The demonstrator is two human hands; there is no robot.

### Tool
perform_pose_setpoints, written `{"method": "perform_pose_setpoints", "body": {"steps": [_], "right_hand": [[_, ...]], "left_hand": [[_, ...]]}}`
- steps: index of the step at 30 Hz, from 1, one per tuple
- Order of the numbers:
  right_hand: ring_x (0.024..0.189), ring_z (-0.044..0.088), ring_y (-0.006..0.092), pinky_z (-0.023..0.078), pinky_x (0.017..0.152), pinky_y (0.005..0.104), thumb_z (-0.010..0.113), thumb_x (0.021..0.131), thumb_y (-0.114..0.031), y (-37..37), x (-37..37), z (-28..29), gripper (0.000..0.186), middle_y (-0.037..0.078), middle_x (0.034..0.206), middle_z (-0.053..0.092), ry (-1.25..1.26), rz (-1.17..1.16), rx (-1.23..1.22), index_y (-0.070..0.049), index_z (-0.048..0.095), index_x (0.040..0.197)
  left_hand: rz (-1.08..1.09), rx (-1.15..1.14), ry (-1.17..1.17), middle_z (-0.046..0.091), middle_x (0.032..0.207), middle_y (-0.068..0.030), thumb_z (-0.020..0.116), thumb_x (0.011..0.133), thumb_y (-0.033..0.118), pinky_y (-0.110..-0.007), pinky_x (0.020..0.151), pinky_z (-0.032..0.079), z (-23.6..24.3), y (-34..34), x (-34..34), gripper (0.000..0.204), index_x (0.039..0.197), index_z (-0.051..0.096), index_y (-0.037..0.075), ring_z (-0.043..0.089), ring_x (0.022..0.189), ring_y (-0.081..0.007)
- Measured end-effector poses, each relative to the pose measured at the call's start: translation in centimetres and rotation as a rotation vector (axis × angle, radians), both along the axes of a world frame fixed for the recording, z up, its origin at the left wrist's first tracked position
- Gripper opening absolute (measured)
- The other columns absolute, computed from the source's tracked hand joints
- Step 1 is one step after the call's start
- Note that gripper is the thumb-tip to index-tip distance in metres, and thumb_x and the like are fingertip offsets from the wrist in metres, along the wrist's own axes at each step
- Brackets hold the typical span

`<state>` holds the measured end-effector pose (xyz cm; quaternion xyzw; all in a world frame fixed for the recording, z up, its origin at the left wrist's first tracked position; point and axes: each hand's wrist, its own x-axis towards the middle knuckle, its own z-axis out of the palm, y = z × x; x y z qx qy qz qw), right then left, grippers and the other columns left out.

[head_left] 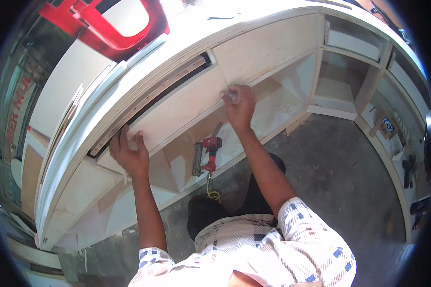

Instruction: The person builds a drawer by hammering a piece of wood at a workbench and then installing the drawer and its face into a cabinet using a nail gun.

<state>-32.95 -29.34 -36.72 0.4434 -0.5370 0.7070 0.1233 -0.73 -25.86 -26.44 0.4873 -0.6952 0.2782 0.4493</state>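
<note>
A pale wooden drawer front [182, 107] sits tilted in the opening of a curved wooden counter, with a dark gap along its top edge. At its left end my left hand [130, 152] grips the panel, fingers over the top edge and thumb apart on the face. My right hand [239, 106] has its fingers curled at the panel's right end, beside the seam with the neighbouring panel [266, 43]. Its fingertips partly hide what they pinch. Below, between my forearms, a red and black nail gun [209, 152] rests in the lower compartment.
A yellow coiled air hose [214, 195] runs from the nail gun toward my knees. On the countertop stands a red plastic object [115, 33]. Open cubbies [340, 79] continue at the right, with tools and small items [407, 172] on a lower shelf. Grey concrete floor [340, 167] lies below.
</note>
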Motion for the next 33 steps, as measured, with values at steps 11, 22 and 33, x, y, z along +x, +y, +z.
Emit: {"method": "perform_pose_setpoints", "body": {"steps": [11, 22, 33], "right_hand": [[0.091, 0.060, 0.0300, 0.047, 0.085, 0.0456, 0.093, 0.067, -0.013, -0.6, 0.4, 0.1, 0.045, 0.010, 0.096, 0.065, -0.026, 0.049, -0.050, -0.006, 0.065, 0.100], [0.092, 0.060, 0.0220, 0.049, 0.090, 0.0379, 0.088, 0.080, -0.011, 0.6, 1.0, 0.1, 0.028, 0.008, 0.096, 0.065, -0.047, 0.144, 0.059, -0.001, 0.068, 0.097], [0.099, 0.065, 0.0240, 0.044, 0.100, 0.0410, 0.085, 0.085, -0.032, 0.7, 0.4, 0.2, 0.045, 0.014, 0.108, 0.071, -0.113, 0.181, 0.262, 0.004, 0.072, 0.108]], "left_hand": [[0.039, 0.019, 0.046, 0.066, 0.125, -0.0158, 0.081, 0.083, 0.023, -0.053, 0.111, 0.036, 0.0, -0.2, 1.7, 0.044, 0.123, 0.070, 0.008, 0.056, 0.123, -0.0364], [-0.148, -0.106, 0.191, 0.065, 0.107, -0.0105, 0.082, 0.080, 0.025, -0.052, 0.110, 0.036, 0.2, -0.4, 1.9, 0.037, 0.111, 0.073, 0.006, 0.059, 0.111, -0.0333], [-0.232, -0.040, 0.294, 0.070, 0.108, -0.0092, 0.080, 0.083, 0.030, -0.047, 0.105, 0.036, 0.3, -0.6, 2.9, 0.035, 0.110, 0.073, 0.009, 0.060, 0.108, -0.0306]]}}
